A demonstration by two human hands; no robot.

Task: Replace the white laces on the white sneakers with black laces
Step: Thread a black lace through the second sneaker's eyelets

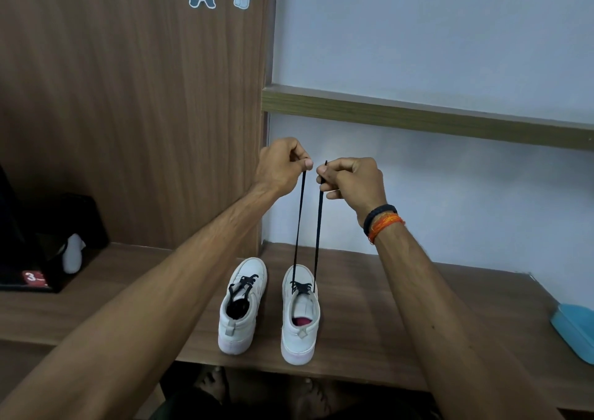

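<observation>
Two white sneakers stand side by side on the wooden desk [385, 307], heels toward me. The left sneaker [242, 305] carries a black lace through its eyelets, its ends tucked inside. The right sneaker [300, 313] has a black lace [299, 220] through its front eyelets only. Both ends of that lace run straight up, taut and nearly parallel. My left hand [283, 165] pinches the left end high above the shoe. My right hand [350, 180] pinches the right end, whose tip pokes out above my fingers. No white lace is in view.
A black box [48, 259] with a red label and a small white object [73, 254] sit at the desk's left. A blue container [575, 331] lies at the right edge. A wooden panel and a wall shelf [418, 119] rise behind the shoes. Bare feet show under the desk.
</observation>
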